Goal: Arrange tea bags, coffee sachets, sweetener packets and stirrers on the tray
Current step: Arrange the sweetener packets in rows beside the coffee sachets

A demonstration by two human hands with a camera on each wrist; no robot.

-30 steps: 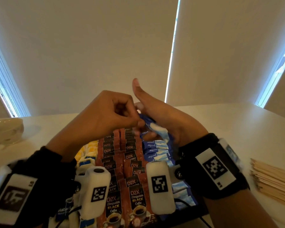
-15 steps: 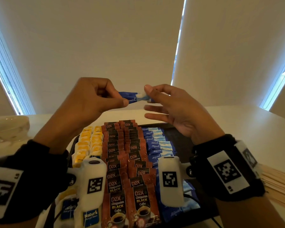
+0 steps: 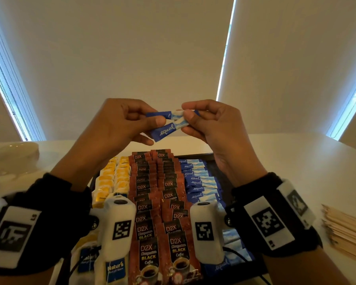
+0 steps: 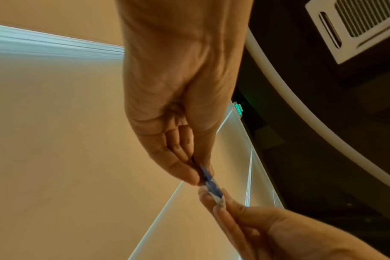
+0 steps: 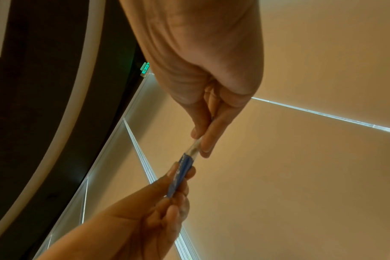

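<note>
Above the white table [image 3: 296, 159] and filled tray [image 3: 224, 173], left hand [image 3: 115, 124] and right hand [image 3: 212, 124] pinch opposite ends of two sweetener packets [image 3: 169, 128].

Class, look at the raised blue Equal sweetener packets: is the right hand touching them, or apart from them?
Touching. In the head view the right hand pinches the white ends of the Equal sweetener packets.

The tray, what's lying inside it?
The tray holds yellow tea bags, two rows of D2X black coffee sachets and blue Equal sweetener packets. The wrist cameras hide part of the near end.
</note>
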